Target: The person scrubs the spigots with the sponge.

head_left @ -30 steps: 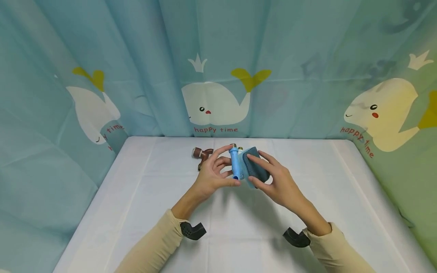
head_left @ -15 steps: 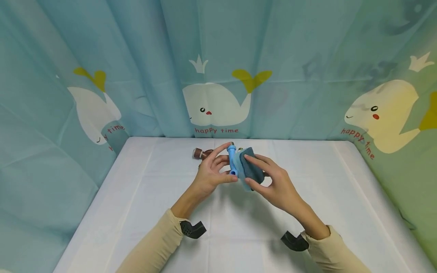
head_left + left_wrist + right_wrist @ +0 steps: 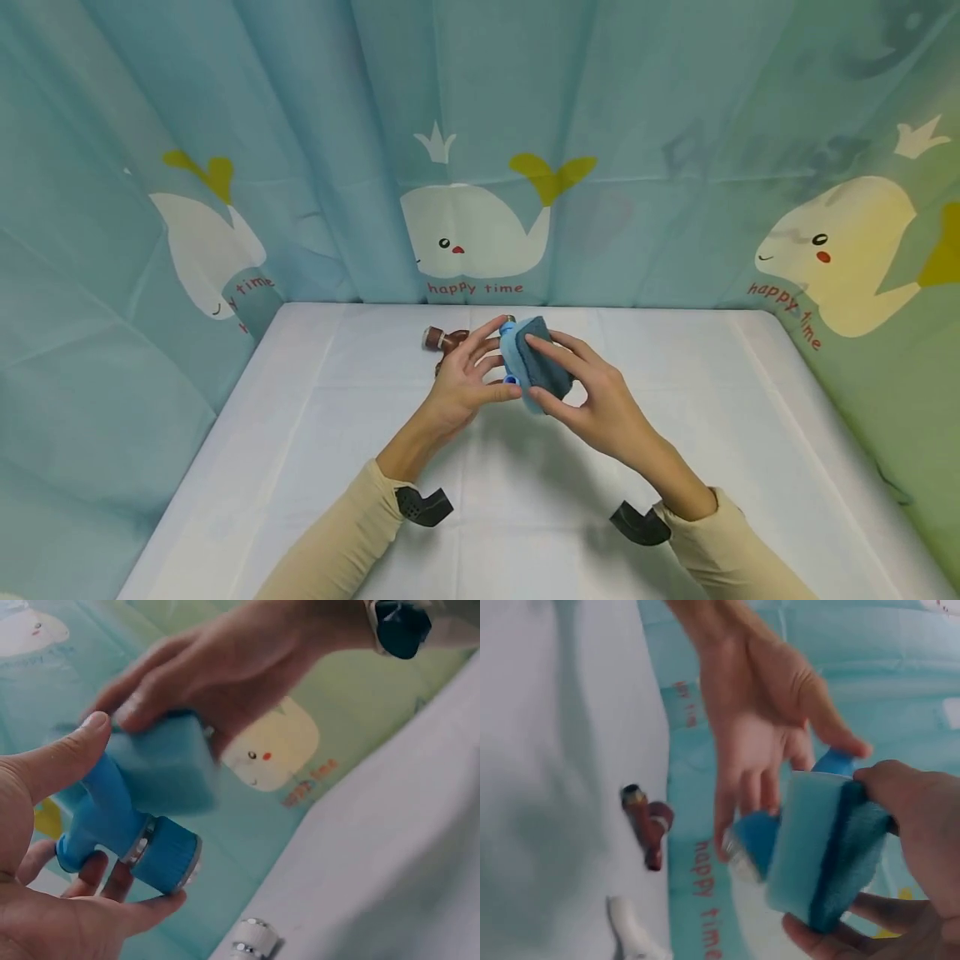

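Both hands meet above the far middle of the white-covered bench (image 3: 300, 433): the left hand (image 3: 465, 379) curls its thumb and fingers round a bright blue plastic pipe fitting with a metal-ringed end (image 3: 127, 825), held up off the cloth, while the right hand (image 3: 592, 400) pinches a two-layer sponge, light blue foam with a dark blue scouring side (image 3: 534, 367), flat against the fitting's side. To rub it well, I'd judge the left hand should keep a firm hold near the ringed end and turn the piece a little, so the sponge reaches round rather than over one strip. Compared with a second ago, the sponge sits further left, covering most of the fitting's stem. A brown fitting (image 3: 442, 340) lies on the bench just behind the left hand, a white one (image 3: 634, 926) near it.
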A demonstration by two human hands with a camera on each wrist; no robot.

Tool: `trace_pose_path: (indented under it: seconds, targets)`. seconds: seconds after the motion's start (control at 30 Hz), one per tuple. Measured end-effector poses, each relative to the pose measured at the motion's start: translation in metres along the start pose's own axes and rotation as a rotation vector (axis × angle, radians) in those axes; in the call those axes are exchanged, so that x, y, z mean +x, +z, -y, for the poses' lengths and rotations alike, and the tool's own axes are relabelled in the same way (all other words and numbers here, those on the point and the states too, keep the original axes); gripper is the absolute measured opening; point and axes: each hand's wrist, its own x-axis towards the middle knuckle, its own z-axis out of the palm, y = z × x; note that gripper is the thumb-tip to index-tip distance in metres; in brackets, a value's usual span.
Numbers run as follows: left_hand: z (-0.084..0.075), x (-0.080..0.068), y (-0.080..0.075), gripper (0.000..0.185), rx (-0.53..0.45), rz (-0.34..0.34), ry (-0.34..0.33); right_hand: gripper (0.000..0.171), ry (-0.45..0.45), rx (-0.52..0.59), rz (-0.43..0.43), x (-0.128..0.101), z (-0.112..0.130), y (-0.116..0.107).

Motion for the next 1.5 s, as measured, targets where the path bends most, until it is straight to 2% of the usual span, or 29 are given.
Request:
trace_pose_path:
  seconds: [0.1, 0.2, 0.37, 0.57, 0.67, 0.77, 0.9, 1.07, 1.2, 1.33, 1.5]
  targets:
    - [0.000, 0.000, 0.000, 0.103, -0.004, -0.015, 0.000, 0.061, 0.038, -0.026, 0.060, -0.002, -0.007, -0.001]
    - [0.001, 0.000, 0.000, 0.101, 0.011, -0.029, 0.003, 0.060, 0.068, -0.061, 0.075, -0.001, -0.013, -0.004]
    - [-0.001, -0.001, 0.001, 0.099, 0.057, -0.010, 0.032, 0.061, 0.046, -0.016, 0.024, 0.002, -0.007, 0.001]
    - [-0.008, -0.003, 0.002, 0.100, 0.089, -0.026, 0.058, 0.061, 0.055, -0.037, 0.003, -0.003, -0.009, 0.003]
    - [-0.008, -0.002, 0.001, 0.101, 0.104, -0.022, 0.071, 0.062, 0.010, 0.003, -0.024, -0.006, -0.006, 0.005]
    - [-0.007, -0.002, 0.000, 0.100, 0.107, -0.025, 0.076, 0.061, 0.004, -0.036, -0.017, -0.007, -0.007, 0.006]
    - [-0.004, -0.005, 0.000, 0.100, 0.113, -0.032, 0.062, 0.061, 0.041, -0.091, -0.042, -0.009, -0.013, 0.008]
    - [-0.002, -0.007, 0.000, 0.098, 0.122, -0.008, 0.067, 0.064, -0.022, -0.024, -0.047, -0.009, -0.010, 0.010]
    - [-0.002, -0.009, -0.001, 0.099, 0.133, 0.008, 0.076, 0.063, -0.044, -0.073, -0.080, -0.003, -0.011, 0.007]
    - [-0.003, -0.009, 0.000, 0.100, 0.155, 0.046, 0.090, 0.063, -0.079, -0.076, -0.072, 0.003, -0.010, 0.003]
    - [-0.003, -0.011, -0.001, 0.099, 0.156, 0.052, 0.103, 0.064, -0.109, -0.170, -0.080, 0.007, -0.009, 0.001]
